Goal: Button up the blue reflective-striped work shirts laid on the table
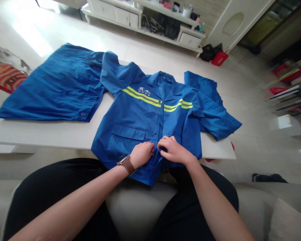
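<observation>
A blue work jacket with yellow-and-grey reflective stripes lies front up, its collar away from me and its lower hem hanging over the table's near edge. Both front edges meet loosely near the middle, with buttons visible on the left one. My left hand, with a brown-strapped watch at the wrist, pinches the left front edge low down. Just beside it, my right hand grips the right front edge between curled fingers. The fingertips of the two hands are slightly apart.
Folded blue trousers lie on the white table at the left. Another blue folded cloth is partly under the jacket's right sleeve. A red patterned bag stands at the far left. Beyond the table is a white cabinet.
</observation>
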